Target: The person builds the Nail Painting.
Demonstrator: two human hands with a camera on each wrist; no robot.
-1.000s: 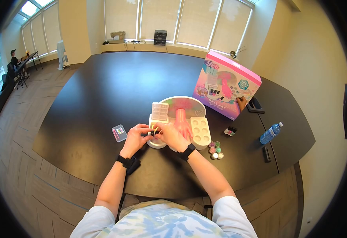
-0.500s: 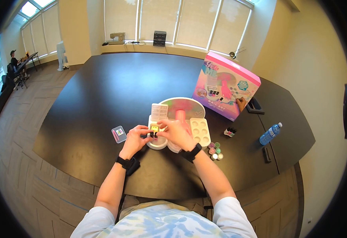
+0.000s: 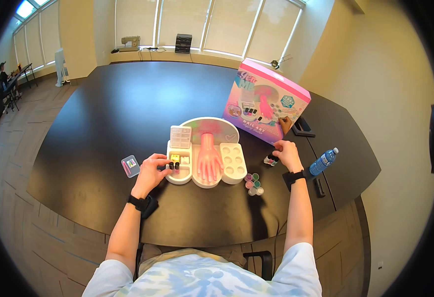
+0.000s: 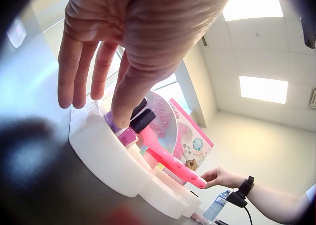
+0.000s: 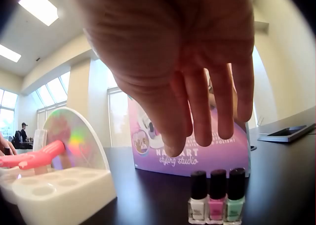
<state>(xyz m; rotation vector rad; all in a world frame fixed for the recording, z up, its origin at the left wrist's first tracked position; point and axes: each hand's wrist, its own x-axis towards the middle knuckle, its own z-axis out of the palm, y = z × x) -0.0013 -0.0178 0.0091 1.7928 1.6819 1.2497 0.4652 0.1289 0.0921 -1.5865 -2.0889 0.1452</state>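
Note:
In the head view my left hand (image 3: 152,172) is at two dark-capped polish bottles (image 3: 177,167) in the left section of the white stand (image 3: 179,181). Up close, its thumb and index finger pinch a purple bottle (image 4: 111,120), beside a magenta bottle (image 4: 128,137). My right hand (image 3: 290,157) hovers with loosely extended fingers over three small bottles (image 3: 270,160) on the table. Seen from the right wrist, these are white (image 5: 198,208), pink (image 5: 216,208) and mint (image 5: 235,208), upright in a row below the fingertips, apart from the hand.
A pink model hand (image 3: 208,161) lies mid-stand, left of a six-well tray (image 3: 234,172). Small glitter pots (image 3: 249,184) sit nearby. Behind stands a large box (image 3: 264,106); a water bottle (image 3: 323,162) is at right. A clear case (image 3: 130,166) lies left.
My right hand has left the stand and moved right to the three bottles, uncovering the pink model hand. My left hand stays at the stand's bottles. The head view has shifted slightly.

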